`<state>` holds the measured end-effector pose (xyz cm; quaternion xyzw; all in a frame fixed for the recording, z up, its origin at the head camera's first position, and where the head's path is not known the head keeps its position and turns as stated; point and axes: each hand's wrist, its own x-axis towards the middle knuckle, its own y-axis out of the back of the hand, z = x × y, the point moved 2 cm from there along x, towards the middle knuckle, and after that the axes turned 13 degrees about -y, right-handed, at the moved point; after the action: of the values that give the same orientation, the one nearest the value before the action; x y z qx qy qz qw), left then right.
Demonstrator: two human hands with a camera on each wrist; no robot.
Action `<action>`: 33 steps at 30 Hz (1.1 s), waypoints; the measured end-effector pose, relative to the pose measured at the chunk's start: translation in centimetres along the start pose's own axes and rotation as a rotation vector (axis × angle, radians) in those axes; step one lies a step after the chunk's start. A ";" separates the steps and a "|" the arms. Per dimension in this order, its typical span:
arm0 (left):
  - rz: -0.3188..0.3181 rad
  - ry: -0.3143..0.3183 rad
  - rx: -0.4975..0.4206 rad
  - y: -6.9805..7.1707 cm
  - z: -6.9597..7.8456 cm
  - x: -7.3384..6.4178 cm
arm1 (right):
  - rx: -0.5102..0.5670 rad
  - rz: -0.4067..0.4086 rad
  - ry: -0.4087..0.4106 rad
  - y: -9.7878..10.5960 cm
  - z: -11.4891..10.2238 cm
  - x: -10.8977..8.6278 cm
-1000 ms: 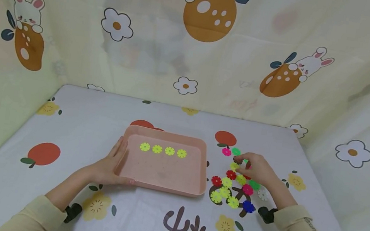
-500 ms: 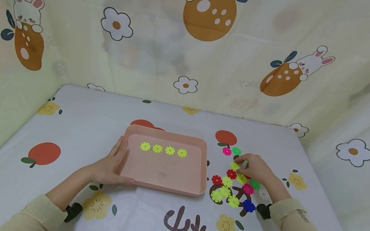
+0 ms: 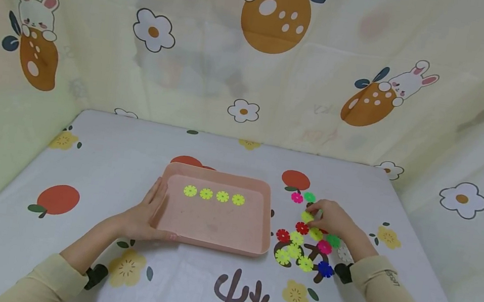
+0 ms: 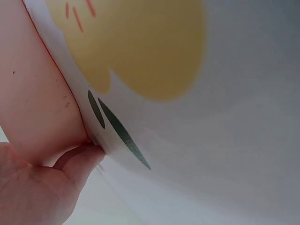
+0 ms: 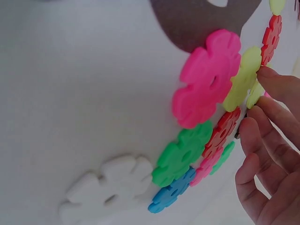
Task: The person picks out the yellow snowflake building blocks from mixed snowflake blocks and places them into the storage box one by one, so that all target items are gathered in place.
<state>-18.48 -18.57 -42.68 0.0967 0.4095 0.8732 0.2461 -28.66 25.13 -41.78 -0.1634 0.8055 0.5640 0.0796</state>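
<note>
In the head view my left hand (image 3: 141,217) rests against the near left corner of a pink tray (image 3: 212,236), fingers straight along its left side and thumb at the front rim. A row of several yellow flower-shaped plastic discs (image 3: 206,194) lies in the tray. To the tray's right, my right hand (image 3: 336,220) reaches into scattered discs. In the right wrist view its thumb and index finger pinch the edge of a yellow flower-shaped disc (image 5: 255,93), and its other fingers are curled. Part of that disc is hidden by the fingers.
Around the right hand lie loose discs, among them pink (image 5: 206,79), green (image 5: 185,154), white (image 5: 108,192), red (image 3: 283,235) and dark blue (image 3: 325,270) ones. A patterned cloth (image 3: 178,285) covers the table, and a printed curtain (image 3: 188,72) hangs behind.
The right hand stays over the same spot, its fingers shifting slightly at the yellow disc. The left hand, the tray and the row of discs have not moved.
</note>
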 end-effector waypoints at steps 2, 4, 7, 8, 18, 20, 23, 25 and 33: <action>0.001 0.000 0.000 0.0 -0.1 0.0 | -0.008 -0.007 -0.001 0.1 0.0 0.0; 0.000 0.000 -0.002 0.0 -0.1 0.0 | -0.017 -0.010 -0.003 0.1 0.0 0.0; -0.002 0.002 -0.001 0.1 -0.1 0.0 | -0.031 -0.011 -0.013 0.2 0.0 0.1; -0.003 0.002 0.002 0.1 -0.1 0.0 | -0.035 -0.010 -0.016 0.2 0.0 0.1; -0.006 0.000 0.012 0.0 0.1 0.0 | -0.058 0.007 -0.034 0.2 -0.1 0.1; -0.006 0.001 0.017 0.0 0.0 0.1 | -0.056 0.004 -0.035 0.2 -0.1 0.0; -0.002 0.002 0.015 0.0 -0.1 0.1 | -0.046 -0.002 -0.042 0.2 -0.1 0.0; -0.002 0.002 0.015 0.0 -0.1 0.1 | -0.044 -0.002 -0.034 0.3 -0.1 -0.1; -0.005 0.003 0.021 -0.1 -0.1 0.1 | -0.028 0.051 0.046 0.6 -0.9 -0.5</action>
<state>-18.56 -18.54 -42.78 0.0968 0.4195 0.8683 0.2466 -28.35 24.56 -40.72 -0.1567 0.8031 0.5731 0.0443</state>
